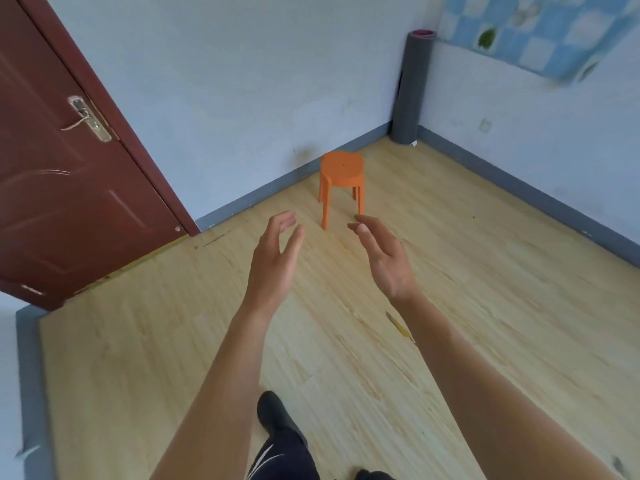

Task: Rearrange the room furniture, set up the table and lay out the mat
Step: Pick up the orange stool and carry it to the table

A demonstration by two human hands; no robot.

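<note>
Left hand [277,258] reaches forward, fingers spread, palm turned inward, holding nothing. Orange stool [342,174] stands on the floor [467,278] just beyond the 2 hands; right hand [384,261] is stretched out too, loose and empty, and the rolled grey mat [414,88] stands upright in the far corner

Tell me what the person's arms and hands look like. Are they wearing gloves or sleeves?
The left hand and right hand wear no gloves, rings or watch. The left arm and right arm are bare, with no sleeves in view. Below are dark trousers with white stripes and a black shoe.
</note>
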